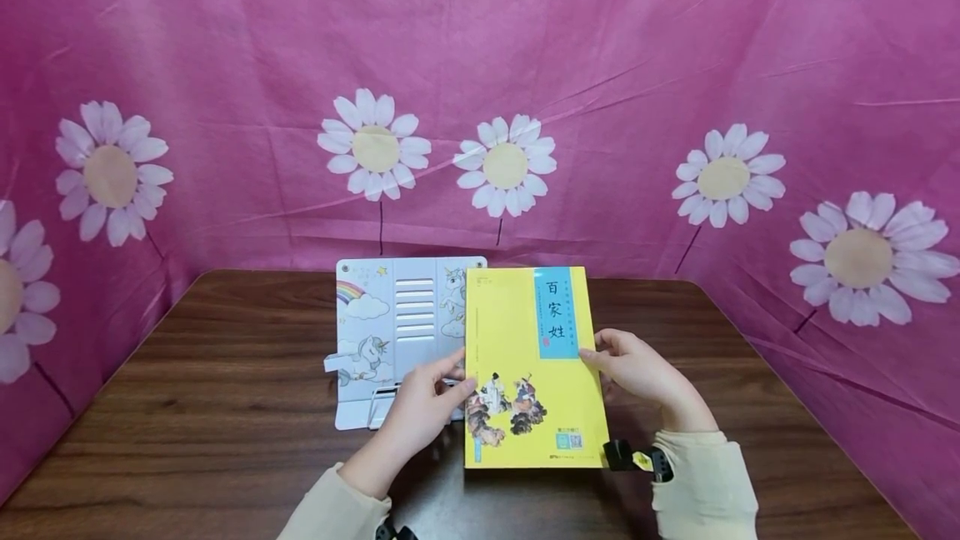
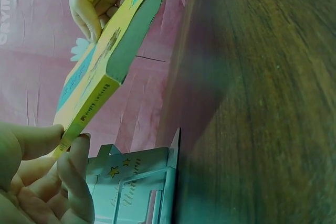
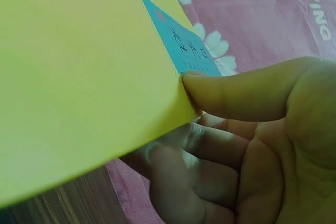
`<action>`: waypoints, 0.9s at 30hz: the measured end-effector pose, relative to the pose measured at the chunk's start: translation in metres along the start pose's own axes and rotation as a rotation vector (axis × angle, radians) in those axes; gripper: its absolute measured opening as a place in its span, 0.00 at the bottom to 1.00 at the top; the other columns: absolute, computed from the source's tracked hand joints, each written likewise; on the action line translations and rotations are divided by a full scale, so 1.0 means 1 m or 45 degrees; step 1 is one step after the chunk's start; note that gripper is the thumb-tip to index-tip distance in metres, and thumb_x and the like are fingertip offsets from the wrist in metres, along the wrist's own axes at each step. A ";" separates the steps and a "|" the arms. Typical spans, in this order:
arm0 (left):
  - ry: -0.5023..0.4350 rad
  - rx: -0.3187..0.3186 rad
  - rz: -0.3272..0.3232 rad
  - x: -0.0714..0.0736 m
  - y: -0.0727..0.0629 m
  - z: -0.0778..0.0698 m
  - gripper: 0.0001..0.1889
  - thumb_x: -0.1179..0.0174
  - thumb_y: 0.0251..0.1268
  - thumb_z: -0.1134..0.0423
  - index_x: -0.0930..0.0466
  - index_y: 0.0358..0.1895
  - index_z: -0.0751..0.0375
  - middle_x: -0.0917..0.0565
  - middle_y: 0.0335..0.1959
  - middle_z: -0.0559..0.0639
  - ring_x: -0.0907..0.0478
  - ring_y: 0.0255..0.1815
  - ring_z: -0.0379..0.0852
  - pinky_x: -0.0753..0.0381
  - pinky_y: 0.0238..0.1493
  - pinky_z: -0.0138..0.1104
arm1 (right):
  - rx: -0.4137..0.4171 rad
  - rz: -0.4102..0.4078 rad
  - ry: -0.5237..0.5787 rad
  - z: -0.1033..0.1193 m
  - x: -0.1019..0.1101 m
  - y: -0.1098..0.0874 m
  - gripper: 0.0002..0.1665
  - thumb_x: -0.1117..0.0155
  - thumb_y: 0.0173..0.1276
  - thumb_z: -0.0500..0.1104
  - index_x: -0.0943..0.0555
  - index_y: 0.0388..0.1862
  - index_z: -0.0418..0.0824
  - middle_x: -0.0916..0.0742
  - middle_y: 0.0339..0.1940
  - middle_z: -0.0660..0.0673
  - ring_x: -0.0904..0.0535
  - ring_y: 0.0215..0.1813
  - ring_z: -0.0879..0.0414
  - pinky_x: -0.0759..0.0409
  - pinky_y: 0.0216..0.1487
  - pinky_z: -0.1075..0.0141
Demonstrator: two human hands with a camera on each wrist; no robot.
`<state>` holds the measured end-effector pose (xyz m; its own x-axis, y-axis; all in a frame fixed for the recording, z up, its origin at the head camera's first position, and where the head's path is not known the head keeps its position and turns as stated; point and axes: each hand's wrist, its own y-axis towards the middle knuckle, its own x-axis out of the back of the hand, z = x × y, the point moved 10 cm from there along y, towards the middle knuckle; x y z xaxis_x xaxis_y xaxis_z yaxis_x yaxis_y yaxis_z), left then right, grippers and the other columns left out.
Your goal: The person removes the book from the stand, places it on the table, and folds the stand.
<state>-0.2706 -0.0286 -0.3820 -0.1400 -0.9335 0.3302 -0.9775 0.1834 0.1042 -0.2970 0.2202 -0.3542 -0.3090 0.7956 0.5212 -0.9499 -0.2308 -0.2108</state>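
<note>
A yellow book (image 1: pixel 510 323) with a blue title panel and painted figures is held up above the table, its cover facing the head camera. My left hand (image 1: pixel 426 402) pinches its left edge at the spine, thumb on the cover and fingers behind. On the opposite edge, my right hand (image 1: pixel 637 365) grips with the thumb on the cover (image 3: pixel 94 77) and fingers underneath. Behind the book's left side stands a white book stand (image 1: pixel 416 348) printed with unicorns and a rainbow, partly hidden by the book and my left hand. A wire support (image 2: pixel 123 192) shows at its front.
The brown wooden table (image 1: pixel 225 357) spreads around the stand on both sides. A pink cloth (image 1: pixel 600 65) with white daisies hangs behind the table's far edge. Black wrist straps (image 1: pixel 637 458) sit at the sleeves.
</note>
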 end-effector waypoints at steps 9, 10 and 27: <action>0.047 -0.003 0.029 -0.005 -0.002 -0.003 0.28 0.39 0.69 0.61 0.31 0.69 0.67 0.15 0.49 0.60 0.29 0.25 0.40 0.27 0.24 0.29 | -0.004 -0.028 -0.053 0.000 0.002 -0.003 0.17 0.44 0.76 0.42 0.30 0.50 0.28 0.11 0.36 0.39 0.19 0.26 0.52 0.17 0.30 0.57; 0.045 -0.005 0.030 -0.005 -0.003 -0.003 0.28 0.39 0.69 0.62 0.31 0.69 0.67 0.15 0.49 0.60 0.29 0.24 0.40 0.27 0.23 0.29 | -0.005 -0.029 -0.058 0.000 0.003 -0.003 0.17 0.44 0.76 0.42 0.30 0.50 0.28 0.11 0.36 0.39 0.19 0.26 0.52 0.17 0.30 0.56; 0.074 0.009 0.048 -0.012 -0.002 0.002 0.29 0.39 0.68 0.63 0.32 0.70 0.66 0.16 0.49 0.59 0.29 0.25 0.40 0.27 0.22 0.30 | 0.010 0.000 -0.063 0.000 0.005 -0.005 0.17 0.43 0.75 0.42 0.29 0.50 0.28 0.12 0.35 0.40 0.17 0.29 0.51 0.14 0.33 0.55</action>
<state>-0.2670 -0.0188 -0.3883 -0.1674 -0.9063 0.3880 -0.9728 0.2158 0.0842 -0.2940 0.2248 -0.3504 -0.3105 0.7668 0.5617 -0.9502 -0.2353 -0.2041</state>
